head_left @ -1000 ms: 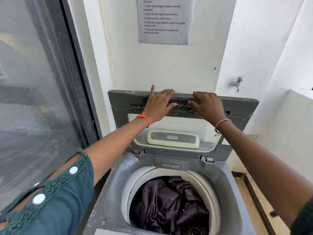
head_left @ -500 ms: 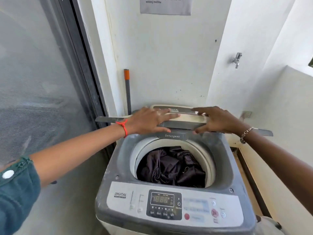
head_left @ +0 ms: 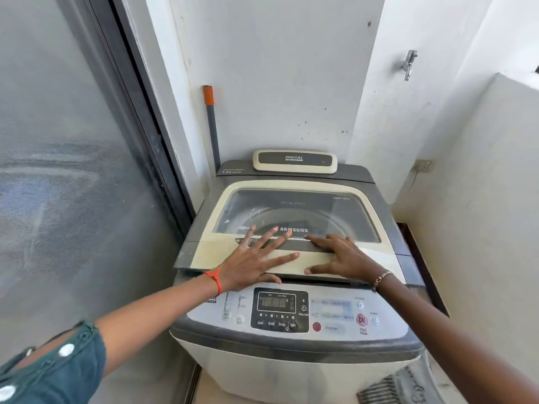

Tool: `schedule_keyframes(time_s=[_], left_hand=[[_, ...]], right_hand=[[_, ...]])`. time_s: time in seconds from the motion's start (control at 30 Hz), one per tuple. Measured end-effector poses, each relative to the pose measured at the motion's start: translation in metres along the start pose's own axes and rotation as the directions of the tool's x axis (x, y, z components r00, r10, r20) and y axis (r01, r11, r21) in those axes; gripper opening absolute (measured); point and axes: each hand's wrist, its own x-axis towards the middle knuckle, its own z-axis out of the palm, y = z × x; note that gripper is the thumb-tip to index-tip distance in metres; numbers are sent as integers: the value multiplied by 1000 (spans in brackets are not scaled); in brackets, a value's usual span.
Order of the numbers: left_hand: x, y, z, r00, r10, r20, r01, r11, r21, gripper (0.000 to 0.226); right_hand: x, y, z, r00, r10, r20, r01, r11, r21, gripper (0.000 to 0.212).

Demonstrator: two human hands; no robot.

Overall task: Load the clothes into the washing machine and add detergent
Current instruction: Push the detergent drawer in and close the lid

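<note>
A top-loading washing machine stands in a narrow corner, with a screened sliding door to its left and white walls behind and to the right. Its lid lies flat and closed over the tub opening; the tinted window in the lid shows the drum rim below, but the clothes cannot be made out through it. A cream handle block marked "DIGITAL" sits at the rear edge of the lid.

The control panel runs along the front — a dark display module at centre, a red program button and a start button to the right.

A grey pole with an orange tip leans upright in the corner behind the machine. A metal tap projects from the right wall.

The left hand lies flat on the front section of the lid, fingers spread, gripping nothing. The right hand lies beside it — palm down, fingers extended, likewise gripping nothing.
</note>
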Motion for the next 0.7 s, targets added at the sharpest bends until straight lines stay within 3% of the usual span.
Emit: schedule_keyframes(time_s=[0.27, 0.6, 0.7], left_hand=[[1, 0, 5, 995, -5, 103, 21, 988, -151, 60], [7, -10, 3, 968, 67, 240, -4, 968, -253, 55], [9, -12, 2, 959, 51, 280, 48, 941, -335, 66]], right_hand=[[5, 11, 24, 1000, 26, -15, -26, 1000, 17, 64], [8, 20, 25, 1000, 25, 2, -25, 992, 120, 73], [9, 22, 23, 999, 26, 21, -29, 991, 128, 75]])
